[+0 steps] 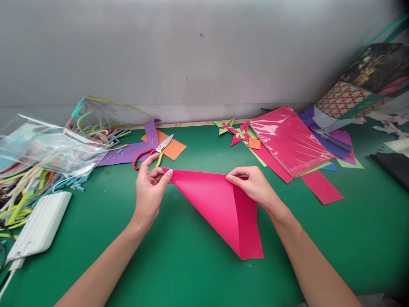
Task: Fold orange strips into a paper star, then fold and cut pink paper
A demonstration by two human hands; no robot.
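Forearms [110, 258] lead to left hand [148, 184] and right hand [251, 182], pinching between them a part-folded pink sheet [212, 204] by its upper edge, apparently for tautness, though any grip behind it is hidden.

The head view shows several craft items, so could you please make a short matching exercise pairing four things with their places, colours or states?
Things
1. Scissors
2. Pink paper sheet
3. White box-shaped device
4. Pink-and-green paper stars

Descriptions
A. Held up between left hand and right hand
B. Left of the film-wrapped pack
C. Silver, red and yellow
D. Far left, white cable at its near end

Pairs: 1-C, 2-A, 3-D, 4-B
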